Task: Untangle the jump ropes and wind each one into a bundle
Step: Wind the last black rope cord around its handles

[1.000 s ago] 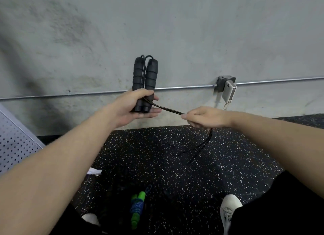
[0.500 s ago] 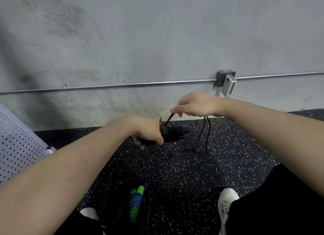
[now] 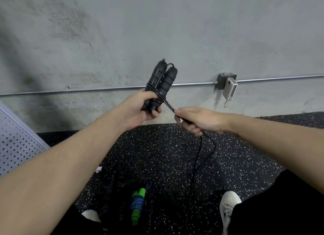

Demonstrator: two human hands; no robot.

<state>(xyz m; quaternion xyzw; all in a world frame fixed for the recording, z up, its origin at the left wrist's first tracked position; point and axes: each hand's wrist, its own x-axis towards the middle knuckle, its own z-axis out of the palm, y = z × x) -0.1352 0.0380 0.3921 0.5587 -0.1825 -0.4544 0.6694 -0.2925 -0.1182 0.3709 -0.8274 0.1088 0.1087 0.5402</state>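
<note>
My left hand [image 3: 138, 108] grips the lower ends of two black foam jump-rope handles [image 3: 162, 82], held upright side by side in front of the wall. A few turns of thin black cord wrap around them. My right hand [image 3: 198, 120] grips the black cord [image 3: 169, 104] just right of the handles, pulled taut between the hands. The slack cord [image 3: 206, 150] hangs from my right hand down to the floor. A second jump rope with green handles and blue cord [image 3: 138, 204] lies wound together on the floor between my feet.
A dark coiled heap [image 3: 121, 184] lies around the green rope on the black speckled floor [image 3: 157, 147]. A metal conduit [image 3: 105, 89] runs along the concrete wall, with a junction box and a hanging white device [image 3: 229, 89]. A perforated metal panel [image 3: 15, 143] stands at left.
My left hand has raised the black handles from low and level back to upright against the wall. My right hand dropped lower, drawing the cord taut across the handles.
</note>
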